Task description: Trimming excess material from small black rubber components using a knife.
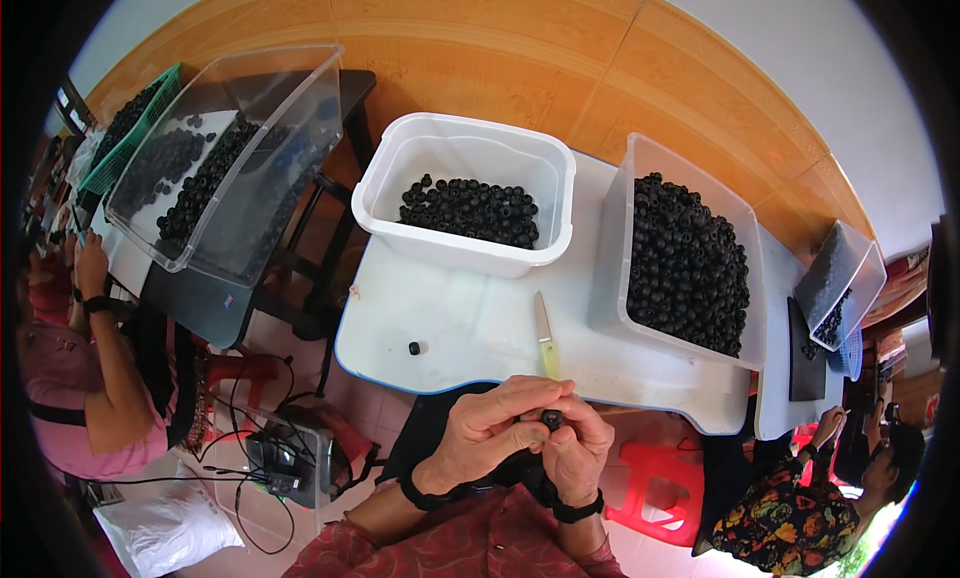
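Observation:
Just off the front edge of the white table (440,303), my left hand (480,430) and my right hand (580,446) meet. Pinched between their fingertips is a small black round part (551,418), its end facing up. Both hands are closed around it, and the fingers hide much of its sides. A knife (545,338) with a yellow-green handle lies on the table just beyond my fingers, blade pointing away. One loose black part (414,348) rests near the table's left front corner.
A white tub (400,228) with black parts stands at the back, and a fuller translucent bin (615,268) on the right. Further left is a clear bin (330,68) of parts. Co-workers sit on both sides. A red stool (660,488) and cables (240,478) are below.

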Motion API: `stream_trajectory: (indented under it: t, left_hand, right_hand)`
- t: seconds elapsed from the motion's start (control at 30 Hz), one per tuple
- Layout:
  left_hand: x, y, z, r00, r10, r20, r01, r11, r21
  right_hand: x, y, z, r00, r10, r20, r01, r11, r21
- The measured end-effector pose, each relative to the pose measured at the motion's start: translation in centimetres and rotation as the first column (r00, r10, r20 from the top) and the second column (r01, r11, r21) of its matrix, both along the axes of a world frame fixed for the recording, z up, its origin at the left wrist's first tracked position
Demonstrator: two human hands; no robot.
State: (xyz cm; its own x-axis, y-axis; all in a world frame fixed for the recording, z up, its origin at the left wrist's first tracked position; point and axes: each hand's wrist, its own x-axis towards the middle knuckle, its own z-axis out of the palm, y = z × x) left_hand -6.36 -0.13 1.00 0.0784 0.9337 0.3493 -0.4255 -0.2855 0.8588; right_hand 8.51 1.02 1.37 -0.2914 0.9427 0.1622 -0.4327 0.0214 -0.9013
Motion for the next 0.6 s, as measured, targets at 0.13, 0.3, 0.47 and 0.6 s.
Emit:
stream_trajectory:
  t: [0.13,0.3,0.47,0.6]
  left_hand:
    - [0.4,-0.3,0.4,0.995,0.014,0.1,-0.006,0.996,-0.086]
    - [0.5,-0.6,0.1,0.956,0.262,-0.136,-0.266,0.964,-0.016]
    - [0.1,-1.0,0.6,0.991,0.133,0.003,-0.13,0.976,-0.173]
    - [0.5,-1.0,1.2,0.979,0.12,0.163,-0.062,0.944,-0.325]
  right_hand:
    - [-0.6,0.2,0.3,1.0,-0.008,0.018,0.008,1.0,0.004]
    - [-0.3,0.4,0.3,0.997,-0.025,0.072,0.022,0.999,0.043]
    - [0.1,0.4,0.0,0.984,-0.06,0.166,0.048,0.996,0.074]
    - [-0.4,0.4,0.6,0.927,-0.174,0.333,0.098,0.967,0.234]
